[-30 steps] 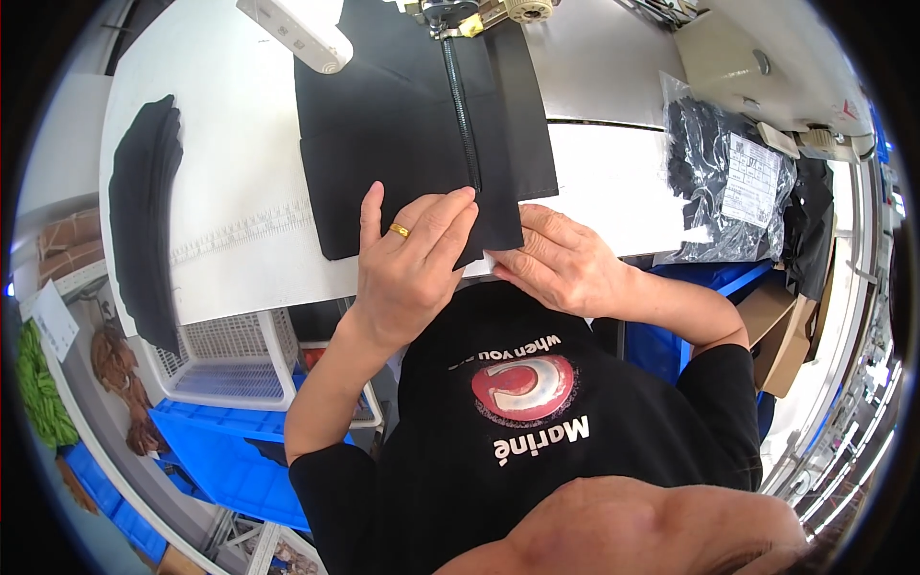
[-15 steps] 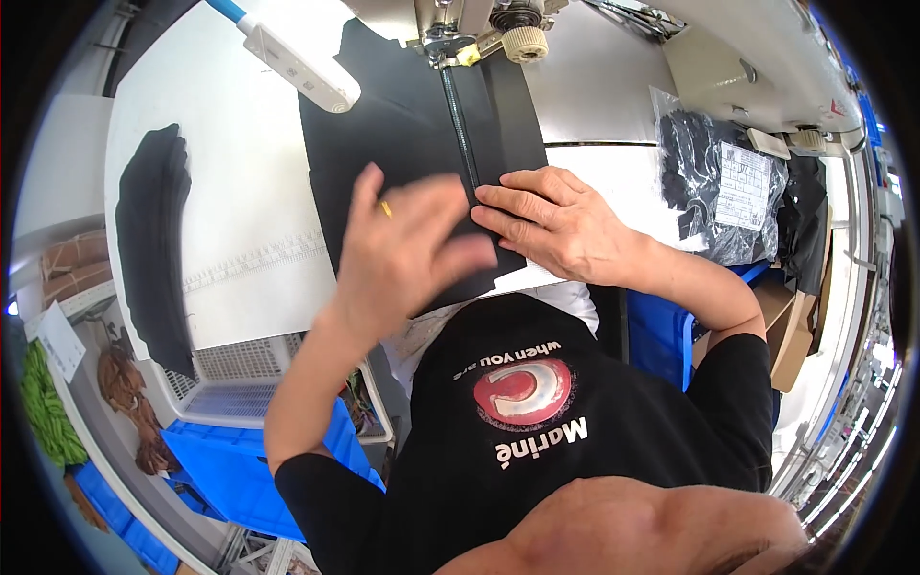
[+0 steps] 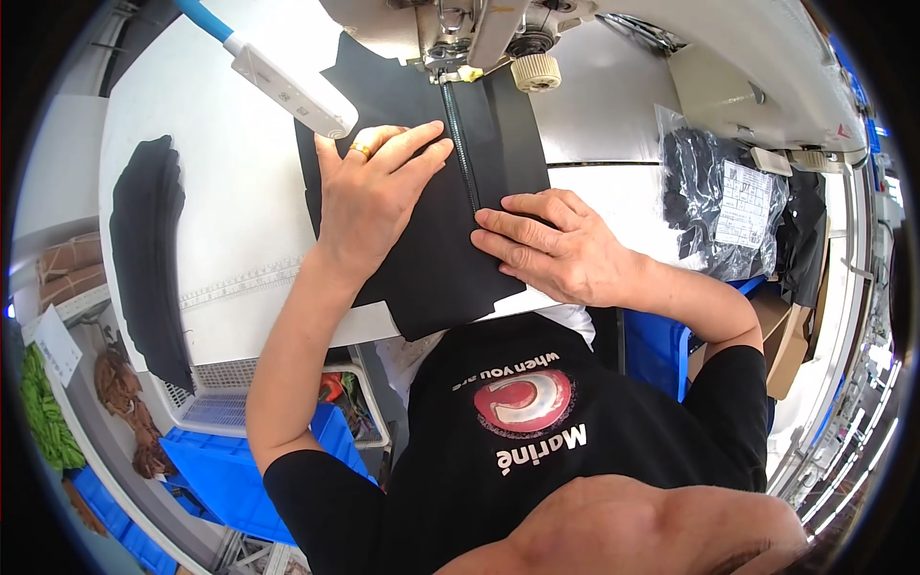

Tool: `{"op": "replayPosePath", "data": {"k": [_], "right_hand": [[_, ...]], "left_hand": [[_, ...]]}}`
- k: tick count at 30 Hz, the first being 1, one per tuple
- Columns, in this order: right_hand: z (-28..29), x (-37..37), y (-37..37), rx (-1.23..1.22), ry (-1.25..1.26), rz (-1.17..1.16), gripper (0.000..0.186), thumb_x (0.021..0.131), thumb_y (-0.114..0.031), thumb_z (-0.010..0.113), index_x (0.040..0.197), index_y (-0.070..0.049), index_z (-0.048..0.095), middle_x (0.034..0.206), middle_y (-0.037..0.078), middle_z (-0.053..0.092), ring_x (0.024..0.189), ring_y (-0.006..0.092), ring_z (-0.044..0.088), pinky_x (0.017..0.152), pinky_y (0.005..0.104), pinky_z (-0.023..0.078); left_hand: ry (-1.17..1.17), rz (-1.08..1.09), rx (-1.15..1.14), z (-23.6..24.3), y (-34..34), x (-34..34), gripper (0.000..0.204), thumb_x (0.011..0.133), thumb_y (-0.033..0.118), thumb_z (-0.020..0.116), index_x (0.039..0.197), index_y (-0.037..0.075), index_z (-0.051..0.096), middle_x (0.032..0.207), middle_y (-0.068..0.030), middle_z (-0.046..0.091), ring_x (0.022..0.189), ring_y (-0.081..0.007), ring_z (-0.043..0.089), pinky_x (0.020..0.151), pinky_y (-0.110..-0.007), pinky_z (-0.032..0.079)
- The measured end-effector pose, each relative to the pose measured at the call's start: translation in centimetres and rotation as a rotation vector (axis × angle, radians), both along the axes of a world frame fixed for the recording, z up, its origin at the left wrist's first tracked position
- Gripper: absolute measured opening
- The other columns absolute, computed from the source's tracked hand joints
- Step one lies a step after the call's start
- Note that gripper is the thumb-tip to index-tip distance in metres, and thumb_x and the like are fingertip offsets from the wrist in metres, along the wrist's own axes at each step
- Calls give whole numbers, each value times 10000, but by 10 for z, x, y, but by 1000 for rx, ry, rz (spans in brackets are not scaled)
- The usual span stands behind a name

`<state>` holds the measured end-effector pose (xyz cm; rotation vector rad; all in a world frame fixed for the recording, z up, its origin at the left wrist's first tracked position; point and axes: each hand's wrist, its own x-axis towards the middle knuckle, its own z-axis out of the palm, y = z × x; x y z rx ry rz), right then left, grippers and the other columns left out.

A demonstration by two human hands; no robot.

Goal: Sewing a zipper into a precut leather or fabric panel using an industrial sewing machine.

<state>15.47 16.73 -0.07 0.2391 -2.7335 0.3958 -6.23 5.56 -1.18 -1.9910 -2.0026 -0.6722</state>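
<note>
Black fabric lies flat on the white table, its far part under the presser foot of a sewing machine. A dark zipper runs along it from the foot toward me. My left hand, with a ring on one finger, rests on the fabric left of the zipper, fingers stretched toward the machine. Flat on the cloth, my right hand has its fingertips at the zipper's near end. Neither hand grips anything.
At the left lies a stack of black cut pieces. A white lamp head on a blue cable hangs over the table. Right of the machine bed is a clear plastic bag of black material. Blue crates and a white basket stand below.
My left hand, blurred in the air before, has moved away from me and come down on the fabric beside the zipper. My right hand stays nearly in place.
</note>
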Motion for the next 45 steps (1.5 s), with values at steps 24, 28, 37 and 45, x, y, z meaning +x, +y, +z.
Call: {"op": "replayPosePath", "data": {"k": [24,28,37,45], "right_hand": [[3,-9,6,-16,-14,-14,433,727,-194,736,1132,-71,646,1198,49,603,1063,219,554,829,342,453],[4,-12,9,-18,-19,-19,439,720,-190,742,1132,-72,645,1198,50,596,1066,223,550,824,349,457],[5,-25,22,7,-11,-22,465,696,-175,754,1132,-67,635,1204,51,581,1075,236,540,847,366,466],[4,-37,31,34,25,-22,452,707,-173,745,1133,-79,625,1185,36,576,1077,227,540,856,355,460]], "left_hand": [[50,9,20,0,-9,10,416,765,346,739,1093,102,659,1105,56,592,960,-120,548,944,-505,304],[73,22,3,3,-6,9,411,780,361,725,1103,114,661,1121,59,603,978,-119,564,916,-484,324],[26,21,-29,4,9,-4,408,800,368,706,1098,93,662,1126,26,655,921,-154,631,781,-391,405],[35,-10,46,1,22,-17,360,773,286,741,1041,55,676,1102,-18,681,908,-185,627,743,-359,499]]}}
